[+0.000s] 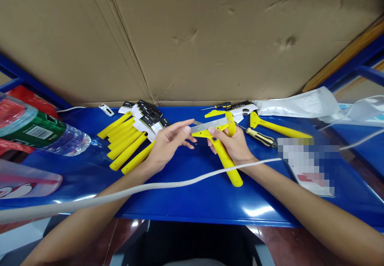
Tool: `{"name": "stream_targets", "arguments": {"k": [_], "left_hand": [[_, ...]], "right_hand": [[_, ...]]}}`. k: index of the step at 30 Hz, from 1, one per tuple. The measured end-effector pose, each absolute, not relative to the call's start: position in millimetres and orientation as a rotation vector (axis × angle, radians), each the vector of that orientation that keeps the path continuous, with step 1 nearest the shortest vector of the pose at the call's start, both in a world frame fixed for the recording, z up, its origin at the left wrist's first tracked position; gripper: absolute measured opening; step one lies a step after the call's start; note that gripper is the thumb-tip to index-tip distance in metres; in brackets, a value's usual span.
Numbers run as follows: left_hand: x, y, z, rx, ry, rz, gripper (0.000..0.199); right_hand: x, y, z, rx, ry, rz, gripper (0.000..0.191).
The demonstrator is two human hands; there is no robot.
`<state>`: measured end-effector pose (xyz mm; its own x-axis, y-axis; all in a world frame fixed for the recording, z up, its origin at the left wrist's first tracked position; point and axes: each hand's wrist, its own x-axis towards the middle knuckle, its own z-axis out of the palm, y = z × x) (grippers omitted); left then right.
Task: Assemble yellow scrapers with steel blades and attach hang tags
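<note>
- Right hand (pixel 231 148) is gripping a yellow plastic scraper (pixel 225 160) by its handle, fingers curling around it.
- Left hand (pixel 168 146) is spreading open, its fingertips (pixel 188 129) just beside the steel blade (pixel 208 125).
- Scraper is hanging above the blue tabletop (pixel 186 202).
- Yellow handles (pixel 124 148) and card packs (pixel 147 116) are lying left of the hands; a yellow-and-black screwdriver (pixel 261 137) is lying right.

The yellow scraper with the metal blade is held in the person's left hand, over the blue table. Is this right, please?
Not quite: the head view shows the yellow scraper held in the right hand, not the left hand, which is open beside it. The rest stands: it has a metal blade and is over the blue table.
</note>
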<state>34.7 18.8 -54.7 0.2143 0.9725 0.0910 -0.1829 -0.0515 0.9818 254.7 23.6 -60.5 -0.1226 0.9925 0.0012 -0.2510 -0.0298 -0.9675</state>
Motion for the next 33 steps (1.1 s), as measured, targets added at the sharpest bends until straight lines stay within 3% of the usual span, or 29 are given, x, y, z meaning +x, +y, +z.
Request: {"name": "stream_targets", "arguments": {"k": [9, 21, 29, 33], "left_hand": [[32.5, 28.8, -63.7, 1.238, 0.996, 1.362, 0.035], [45.7, 55.1, -54.1, 1.65, 1.075, 1.194, 0.035], [72.2, 63.4, -42.0, 1.337, 0.961, 1.075, 0.063], [70.3, 49.6, -47.7, 1.302, 0.942, 1.07, 0.049]], "right_hand": [[273.3, 41.8, -48.0, -0.936, -0.96, 1.028, 0.05], [269.7, 41.9, -48.7, -0.915, -0.886, 1.275, 0.061], [266.1, 35.5, -63.9, -0.894, -0.977, 1.384, 0.043], [265.9, 34.4, -72.1, -0.925, -1.034, 1.434, 0.041]]}}
